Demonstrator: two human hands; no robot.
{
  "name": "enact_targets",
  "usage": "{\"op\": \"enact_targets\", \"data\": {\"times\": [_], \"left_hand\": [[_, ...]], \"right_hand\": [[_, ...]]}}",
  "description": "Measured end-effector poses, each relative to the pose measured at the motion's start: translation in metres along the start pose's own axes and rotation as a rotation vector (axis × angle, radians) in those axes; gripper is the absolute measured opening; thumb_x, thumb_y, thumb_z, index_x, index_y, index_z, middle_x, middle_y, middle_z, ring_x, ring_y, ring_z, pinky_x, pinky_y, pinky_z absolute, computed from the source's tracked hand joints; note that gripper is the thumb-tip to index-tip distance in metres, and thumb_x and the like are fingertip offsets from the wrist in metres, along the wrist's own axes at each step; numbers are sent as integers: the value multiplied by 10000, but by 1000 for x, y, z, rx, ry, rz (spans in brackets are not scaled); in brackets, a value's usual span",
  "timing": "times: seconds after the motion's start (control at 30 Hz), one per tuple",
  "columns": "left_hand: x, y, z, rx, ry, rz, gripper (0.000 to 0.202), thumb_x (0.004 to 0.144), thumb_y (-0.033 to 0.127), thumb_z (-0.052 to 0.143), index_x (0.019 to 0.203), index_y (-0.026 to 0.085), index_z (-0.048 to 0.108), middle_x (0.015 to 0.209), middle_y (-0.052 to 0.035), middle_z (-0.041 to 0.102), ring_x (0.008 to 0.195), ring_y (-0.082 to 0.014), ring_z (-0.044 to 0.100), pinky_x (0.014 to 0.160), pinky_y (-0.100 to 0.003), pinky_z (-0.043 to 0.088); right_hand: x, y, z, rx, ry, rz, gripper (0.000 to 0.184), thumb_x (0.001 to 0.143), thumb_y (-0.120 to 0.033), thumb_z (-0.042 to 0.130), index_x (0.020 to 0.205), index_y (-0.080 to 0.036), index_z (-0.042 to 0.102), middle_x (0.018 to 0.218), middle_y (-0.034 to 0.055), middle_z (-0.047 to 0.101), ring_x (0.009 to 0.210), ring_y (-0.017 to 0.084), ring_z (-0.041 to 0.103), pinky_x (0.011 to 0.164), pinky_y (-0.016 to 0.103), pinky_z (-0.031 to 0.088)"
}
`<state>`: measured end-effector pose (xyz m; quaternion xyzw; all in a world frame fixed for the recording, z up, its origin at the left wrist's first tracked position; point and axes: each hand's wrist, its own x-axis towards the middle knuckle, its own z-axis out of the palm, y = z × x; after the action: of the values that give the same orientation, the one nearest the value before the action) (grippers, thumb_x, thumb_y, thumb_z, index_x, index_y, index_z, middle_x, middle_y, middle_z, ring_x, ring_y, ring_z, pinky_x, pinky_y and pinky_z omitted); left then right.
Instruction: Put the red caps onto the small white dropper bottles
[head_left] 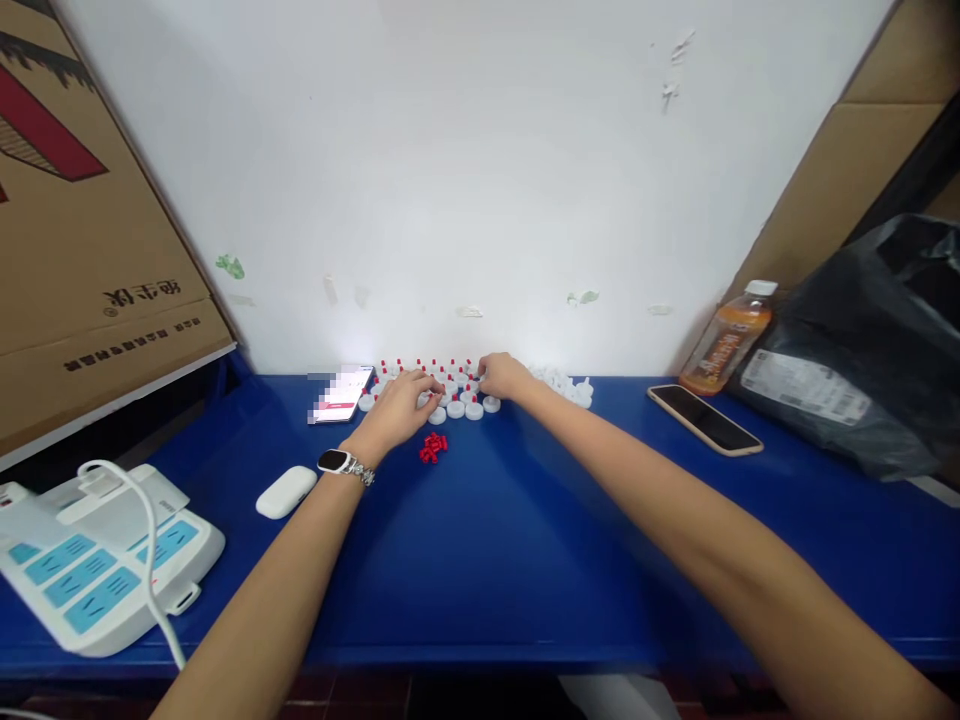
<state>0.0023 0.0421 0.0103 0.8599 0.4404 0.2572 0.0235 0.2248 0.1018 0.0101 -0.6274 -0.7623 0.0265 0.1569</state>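
Several round white nozzle caps (454, 409) with small red tips stand in rows against the wall. My left hand (405, 405) reaches over their left side, fingers bent and thumb drawn close to the index finger; whatever lies between them is too small to make out. On the right side of the rows, my right hand (506, 377) has its fingers pinched together just above a white cap (491, 404). The fingers hide that cap's top. A small pile of loose red tips (433, 448) lies in front of my left hand. Behind my right wrist is a heap of white caps (577, 392).
On the blue table (480, 560), a lit phone (341, 395), white case (286, 492) and power strip (112, 570) lie left. Rightward are another phone (705, 419), an orange drink bottle (726, 340) and black bag (862, 350). A cardboard box (97, 230) leans at left.
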Motion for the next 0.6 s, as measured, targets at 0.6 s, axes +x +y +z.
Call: {"op": "enact_targets", "data": {"times": [0.6], "left_hand": [[-1,10,8,-12,50,77,283,976,378,489,1055,194,688,1066,-94,655,1055,-271,586,958,-437,469]], "right_hand": [[-66,-1,40,389,316,39,522,931,-429,511,1357,-129,535,1391,186,543,1350,286,464,1118,413,374]]}}
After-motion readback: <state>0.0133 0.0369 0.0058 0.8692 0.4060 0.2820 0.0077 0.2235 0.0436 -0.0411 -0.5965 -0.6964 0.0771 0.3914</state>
